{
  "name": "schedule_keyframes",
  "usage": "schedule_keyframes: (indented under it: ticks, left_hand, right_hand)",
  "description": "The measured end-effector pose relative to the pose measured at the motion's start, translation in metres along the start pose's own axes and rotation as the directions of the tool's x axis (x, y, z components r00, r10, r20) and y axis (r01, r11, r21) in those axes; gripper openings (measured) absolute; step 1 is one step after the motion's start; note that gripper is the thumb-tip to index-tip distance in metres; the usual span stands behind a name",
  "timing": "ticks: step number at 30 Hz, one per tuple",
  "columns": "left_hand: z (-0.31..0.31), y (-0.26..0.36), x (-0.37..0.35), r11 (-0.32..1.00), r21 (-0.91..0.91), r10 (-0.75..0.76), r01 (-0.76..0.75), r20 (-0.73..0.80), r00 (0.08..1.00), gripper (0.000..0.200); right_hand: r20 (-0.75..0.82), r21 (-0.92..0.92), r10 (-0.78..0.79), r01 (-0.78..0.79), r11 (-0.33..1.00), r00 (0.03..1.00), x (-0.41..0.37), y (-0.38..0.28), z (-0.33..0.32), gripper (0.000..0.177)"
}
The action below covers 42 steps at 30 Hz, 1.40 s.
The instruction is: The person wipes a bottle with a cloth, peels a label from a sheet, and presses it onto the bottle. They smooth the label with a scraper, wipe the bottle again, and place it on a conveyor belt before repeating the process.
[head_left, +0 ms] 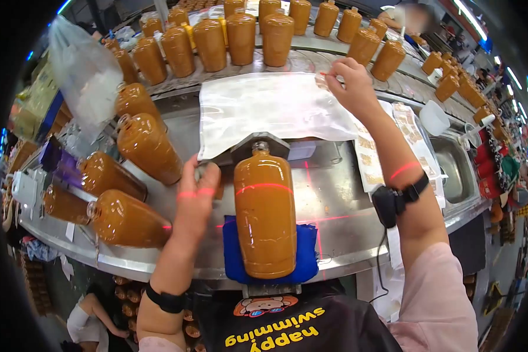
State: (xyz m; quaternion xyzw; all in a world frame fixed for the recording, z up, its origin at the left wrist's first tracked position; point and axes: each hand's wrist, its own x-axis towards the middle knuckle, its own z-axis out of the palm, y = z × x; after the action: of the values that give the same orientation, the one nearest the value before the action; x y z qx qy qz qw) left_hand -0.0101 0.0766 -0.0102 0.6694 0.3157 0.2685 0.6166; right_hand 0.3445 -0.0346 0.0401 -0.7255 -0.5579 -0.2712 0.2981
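Note:
A glossy brown bottle (265, 217) lies on a blue cloth pad (307, 252) in front of me, its clear neck resting in a dark metal holder. Red laser lines cross it. My left hand (198, 190) is beside the bottle's left side, near the lower left corner of a white sheet (264, 105). Its thumb and index finger look apart, with nothing visible between them. At the sheet's upper right corner, my right hand (349, 82) pinches a small brown-patterned decal (321, 81). Its fingertips partly cover the piece.
Several brown bottles (149, 146) stand at my left, and more line the conveyor (311, 61) behind the sheet. Patterned decal sheets (413, 132) lie right, beside a metal sink (454, 170) and white container (434, 117). A plastic bag (85, 70) hangs left. A co-worker (402, 20) is beyond the conveyor.

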Motion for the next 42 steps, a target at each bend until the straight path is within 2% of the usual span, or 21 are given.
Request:
schedule_keyframes:
  ticks: [2,3,4,6,9,12,15,18,21,24,27,29,30,31,34,35,38,41,42]
  left_hand:
    - [-0.006,0.002,-0.035,0.951,0.125,0.263,-0.283,0.158,0.952,0.087]
    - [-0.009,0.001,-0.050,0.892,0.157,0.374,-0.423,0.268,0.888,0.097]
    - [-0.014,0.007,-0.065,0.808,0.225,0.422,-0.544,0.422,0.802,0.109]
    - [-0.002,0.013,-0.088,0.719,0.322,0.425,-0.616,0.497,0.757,0.110]
    - [0.012,-0.010,-0.092,0.504,0.524,0.515,-0.686,0.455,0.726,0.116]
    - [0.011,-0.003,-0.096,0.463,0.512,0.503,-0.724,0.520,0.690,0.116]
    - [0.015,0.006,-0.100,0.437,0.561,0.544,-0.703,0.458,0.703,0.115]
    - [0.022,-0.012,-0.091,0.657,0.348,0.554,-0.669,0.379,0.741,0.116]
    - [0.021,-0.012,-0.095,0.657,0.342,0.520,-0.672,0.441,0.732,0.120]
    - [0.023,-0.022,-0.097,0.783,0.267,0.441,-0.562,0.397,0.805,0.122]
    - [0.014,-0.012,-0.093,0.702,0.275,0.517,-0.656,0.436,0.736,0.119]
    - [0.019,-0.014,-0.086,0.884,-0.086,0.462,-0.460,0.311,0.830,0.114]
    - [0.024,-0.011,-0.082,0.899,-0.278,0.410,-0.338,0.261,0.874,0.112]
    - [0.027,0.001,-0.082,0.908,-0.302,0.367,-0.289,0.242,0.898,0.102]
    - [0.035,0.009,-0.068,0.960,-0.177,0.250,-0.215,0.210,0.945,0.095]
    - [0.041,0.016,-0.070,0.951,-0.256,0.234,-0.173,0.232,0.944,0.094]
    - [0.045,0.012,-0.064,0.976,-0.111,0.206,-0.186,0.212,0.955,0.093]
    - [0.044,0.013,-0.062,0.948,-0.307,0.159,-0.079,0.246,0.956,0.089]
    - [0.044,0.014,-0.063,0.943,-0.323,0.164,-0.080,0.243,0.956,0.089]
  right_hand:
    - [0.035,0.179,-0.035,0.028,0.983,0.999,-0.005,-0.041,-0.035,0.009]
    - [0.059,0.214,-0.027,0.014,0.977,0.998,-0.009,-0.058,-0.051,0.009]
    - [0.084,0.245,-0.019,-0.002,0.970,0.996,-0.014,-0.071,-0.064,0.009]
    - [0.147,0.350,-0.004,-0.048,0.936,0.989,-0.023,-0.097,-0.089,0.010]
    - [0.216,0.428,0.007,-0.101,0.898,0.976,-0.039,-0.123,-0.109,0.012]
    - [0.223,0.448,-0.020,-0.084,0.890,0.975,-0.054,-0.137,-0.123,0.011]
    - [0.220,0.464,-0.070,-0.041,0.885,0.973,-0.061,-0.147,-0.138,0.011]
    - [0.229,0.536,-0.082,-0.055,0.842,0.970,-0.064,-0.160,-0.146,0.011]
    - [0.247,0.623,-0.090,-0.087,0.777,0.965,-0.064,-0.171,-0.151,0.012]
    - [0.310,0.684,-0.048,-0.187,0.705,0.950,-0.059,-0.178,-0.141,0.014]
    - [0.309,0.684,-0.015,-0.212,0.698,0.951,-0.069,-0.171,-0.089,0.014]
    - [0.318,0.657,0.002,-0.222,0.720,0.948,-0.077,-0.168,-0.065,0.013]
    - [0.308,0.671,0.030,-0.240,0.701,0.951,-0.078,-0.168,-0.059,0.015]
    - [0.299,0.684,0.058,-0.257,0.682,0.952,-0.079,-0.169,-0.055,0.016]
    - [0.274,0.699,0.094,-0.265,0.664,0.957,-0.079,-0.173,-0.047,0.017]
    - [0.264,0.698,0.099,-0.261,0.666,0.959,-0.079,-0.173,-0.045,0.017]
    - [0.243,0.692,0.096,-0.242,0.680,0.965,-0.080,-0.174,-0.043,0.016]
    - [0.249,0.684,0.111,-0.255,0.684,0.962,-0.080,-0.173,-0.040,0.016]
    - [0.248,0.687,0.114,-0.258,0.679,0.962,-0.080,-0.173,-0.040,0.015]
